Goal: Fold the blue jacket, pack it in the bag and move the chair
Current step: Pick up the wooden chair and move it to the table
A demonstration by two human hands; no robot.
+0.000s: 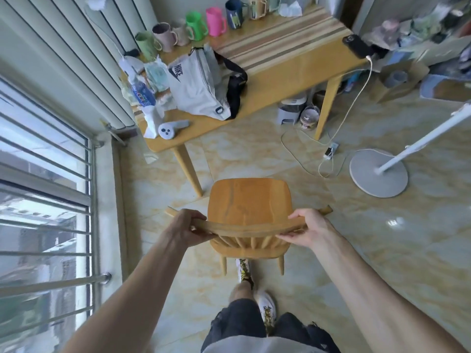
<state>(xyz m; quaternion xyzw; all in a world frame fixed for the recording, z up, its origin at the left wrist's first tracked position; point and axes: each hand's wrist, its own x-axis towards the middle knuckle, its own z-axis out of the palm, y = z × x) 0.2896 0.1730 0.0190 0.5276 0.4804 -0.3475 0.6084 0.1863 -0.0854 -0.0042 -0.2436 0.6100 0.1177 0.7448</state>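
Note:
A wooden chair (248, 202) stands on the tiled floor in front of me, its seat facing the table. My left hand (190, 225) grips the left end of its curved top rail, and my right hand (307, 229) grips the right end. A white bag (197, 85) with a black strap sits bulging on the wooden table (275, 80) near its left end. No blue jacket shows outside the bag.
Several mugs (191, 28) line the table's far edge. A phone (355, 45) on the right corner trails a white cable to the floor. A fan base (378, 173) stands at right. Window bars (46, 200) run along the left.

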